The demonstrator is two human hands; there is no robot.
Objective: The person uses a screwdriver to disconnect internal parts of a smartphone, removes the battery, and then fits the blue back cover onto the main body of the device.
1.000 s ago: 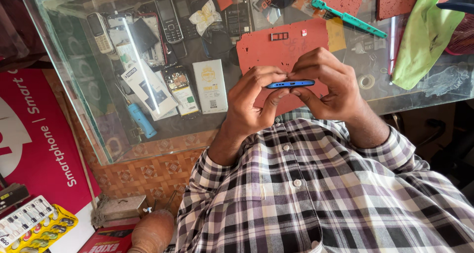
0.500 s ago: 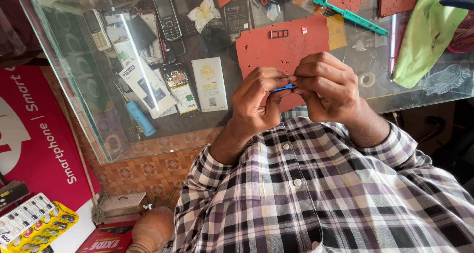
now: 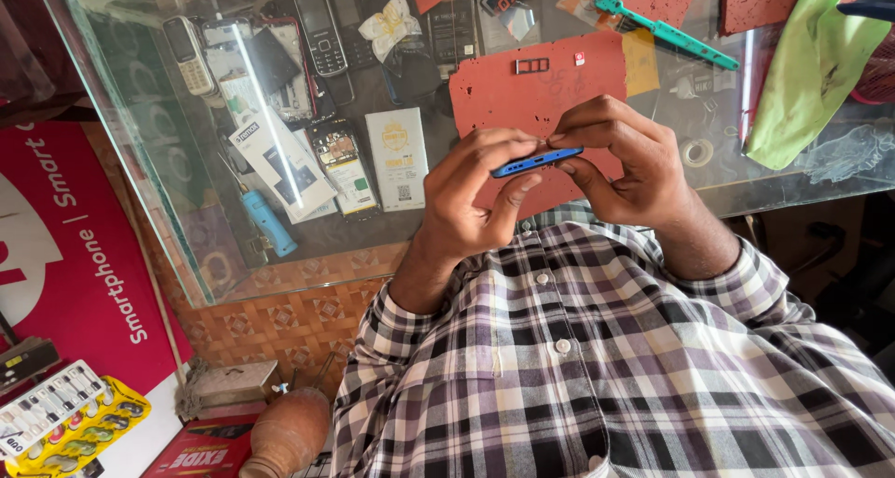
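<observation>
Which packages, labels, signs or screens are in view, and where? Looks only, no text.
White flat package: inside the glass case, left of the hands, upright rectangle with yellow emblem.
White-and-blue box: inside the case, further left, tilted.
Red sign: left of the case, large, white lettering.
Dark keypad phone: top of the case, screen off.
Blue phone: edge-on between both hands, screen hidden.

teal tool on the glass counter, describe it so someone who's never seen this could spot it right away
Start at the glass counter and go to its far edge, past the big red mat. The teal tool lies there at a slant between that mat and the green cloth. It is the only long, thin, teal plastic piece on the glass.
</observation>
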